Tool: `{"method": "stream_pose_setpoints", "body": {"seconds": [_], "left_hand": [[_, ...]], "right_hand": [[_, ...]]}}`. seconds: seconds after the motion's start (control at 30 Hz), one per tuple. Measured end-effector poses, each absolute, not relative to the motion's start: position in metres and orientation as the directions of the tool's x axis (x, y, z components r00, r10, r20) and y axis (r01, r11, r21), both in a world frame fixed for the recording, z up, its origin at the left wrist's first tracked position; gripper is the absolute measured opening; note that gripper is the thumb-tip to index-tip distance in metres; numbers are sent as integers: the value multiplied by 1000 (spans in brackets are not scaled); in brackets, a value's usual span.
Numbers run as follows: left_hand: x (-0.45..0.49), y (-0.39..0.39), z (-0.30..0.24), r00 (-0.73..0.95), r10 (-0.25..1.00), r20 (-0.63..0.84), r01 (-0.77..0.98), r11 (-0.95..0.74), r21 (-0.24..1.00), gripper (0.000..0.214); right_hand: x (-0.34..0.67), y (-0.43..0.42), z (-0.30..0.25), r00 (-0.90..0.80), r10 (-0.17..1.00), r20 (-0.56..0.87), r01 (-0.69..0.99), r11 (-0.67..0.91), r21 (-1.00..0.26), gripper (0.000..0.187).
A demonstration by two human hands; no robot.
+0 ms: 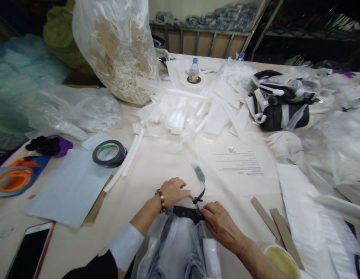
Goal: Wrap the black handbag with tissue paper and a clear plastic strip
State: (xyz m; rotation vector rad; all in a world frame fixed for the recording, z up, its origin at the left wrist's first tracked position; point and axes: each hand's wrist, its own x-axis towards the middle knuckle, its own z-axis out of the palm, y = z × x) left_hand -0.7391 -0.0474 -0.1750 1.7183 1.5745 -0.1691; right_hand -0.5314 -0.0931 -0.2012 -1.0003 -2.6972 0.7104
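A bag (180, 244) wrapped in clear plastic, with white padding and grey-black straps, lies at the bottom centre against my body. From its dark top edge, a thin black strap (202, 193) with a plastic-covered grey end runs forward onto the table. My left hand (174, 191), wearing a bead bracelet, is above the bag's left top corner. Its thumb and fingers are apart, and the fingertips are close beside the strap. My right hand (222, 221) is closed at the bag's right top corner, its fingers pinching the strap's base; the fingertips are partly hidden.
Black tape (109, 154), white tubes (130, 159), blue-grey sheets (72, 186) and a phone (30, 248) lie left. A printed plastic bag (238, 166) is ahead, with white foam pieces (180, 112) behind. Cardboard strips (284, 232) and a round tub (280, 259) stand right.
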Motion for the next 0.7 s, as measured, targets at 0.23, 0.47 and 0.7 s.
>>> {"method": "stream_pose_setpoints", "body": {"seconds": [0.23,0.47,0.7], "left_hand": [[-673,-20,-184,278,686,-673,894,72,442,29],[-700,-30,-189,202,768,-608,897,103,429,19],[-715,-52,-181,217,806,-550,784,192,591,27]], "right_hand": [[-530,-99,-203,-748,663,26,575,668,-472,20],[-533,-102,-204,-714,700,16,597,621,-509,18],[-536,-103,-208,-703,711,15,593,597,-541,19]]}}
